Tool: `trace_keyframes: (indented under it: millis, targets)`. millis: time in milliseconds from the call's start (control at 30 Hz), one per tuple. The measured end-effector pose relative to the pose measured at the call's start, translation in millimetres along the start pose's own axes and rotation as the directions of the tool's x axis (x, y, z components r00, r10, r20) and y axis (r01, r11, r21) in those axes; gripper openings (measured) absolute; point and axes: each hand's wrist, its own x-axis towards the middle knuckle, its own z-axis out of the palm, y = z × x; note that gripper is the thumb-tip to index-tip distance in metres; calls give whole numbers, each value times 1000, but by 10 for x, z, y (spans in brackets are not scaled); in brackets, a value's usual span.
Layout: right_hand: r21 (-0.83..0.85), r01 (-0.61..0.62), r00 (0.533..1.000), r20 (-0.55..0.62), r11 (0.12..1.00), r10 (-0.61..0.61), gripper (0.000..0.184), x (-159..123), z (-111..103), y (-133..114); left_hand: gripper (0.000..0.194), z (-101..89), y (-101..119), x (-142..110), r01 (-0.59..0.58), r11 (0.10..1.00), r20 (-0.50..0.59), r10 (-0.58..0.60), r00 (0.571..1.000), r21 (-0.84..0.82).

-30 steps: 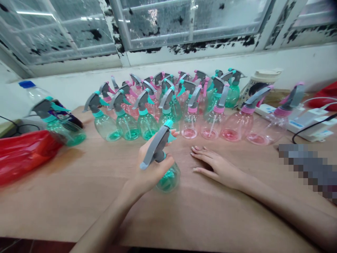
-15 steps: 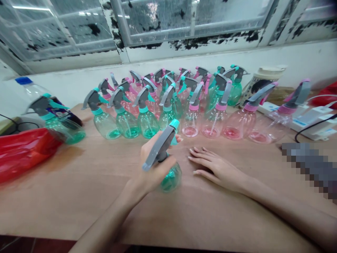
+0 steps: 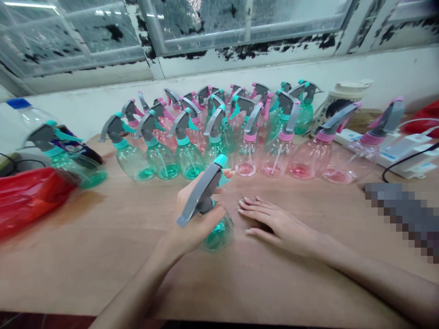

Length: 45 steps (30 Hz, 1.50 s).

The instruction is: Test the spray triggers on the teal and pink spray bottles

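My left hand (image 3: 192,224) is wrapped round the neck of a green spray bottle (image 3: 221,235) with a grey head and teal nozzle. The bottle appears upright on the wooden table (image 3: 274,288); part of its body hides behind my thumb and palm. To its right, my right hand (image 3: 277,224) lies palm down on the tabletop, fingers stretched out, holding nothing. Beyond both hands runs a front row of spray bottles, green ones such as this green-based bottle (image 3: 190,160) on the left and pink ones such as this pink-based bottle (image 3: 303,160) on the right.
More spray bottles crowd behind the row, near the wall. At left are a separate green spray bottle (image 3: 85,171), a red plastic bag (image 3: 30,196) and a blue-capped bottle (image 3: 18,104). At right stand a pale container (image 3: 346,98), a white power strip (image 3: 404,160) and a blurred-out dark object (image 3: 404,214).
The view has shifted slightly, so most things sit a little further left. My left hand keeps its hold on the green spray bottle, and my right hand stays flat on the table.
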Motion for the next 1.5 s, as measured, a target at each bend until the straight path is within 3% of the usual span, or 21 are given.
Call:
trace_keyframes:
  millis: [333,767,1000,1133,1500]
  targets:
    - [36,8,1000,-6,999,-8,51,-3,6,17,48,13,-47,-22,28,997,-42,-25,999,76]
    - [39,10,1000,-13,999,-10,50,-8,-9,7,53,23,24,-18,26,998,1,-26,1000,-53]
    - [26,10,1000,-12,1000,-10,50,-11,-14,2,36,-46,-24,0,25,996,78,-18,997,-88]
    - [39,22,999,-27,999,-21,49,-9,-9,6,27,-67,-18,-5,72,995,66,-67,996,-74]
    - [59,21,999,-37,998,-19,49,-6,-1,10,45,27,25,-13,19,1000,-27,-19,999,-10]
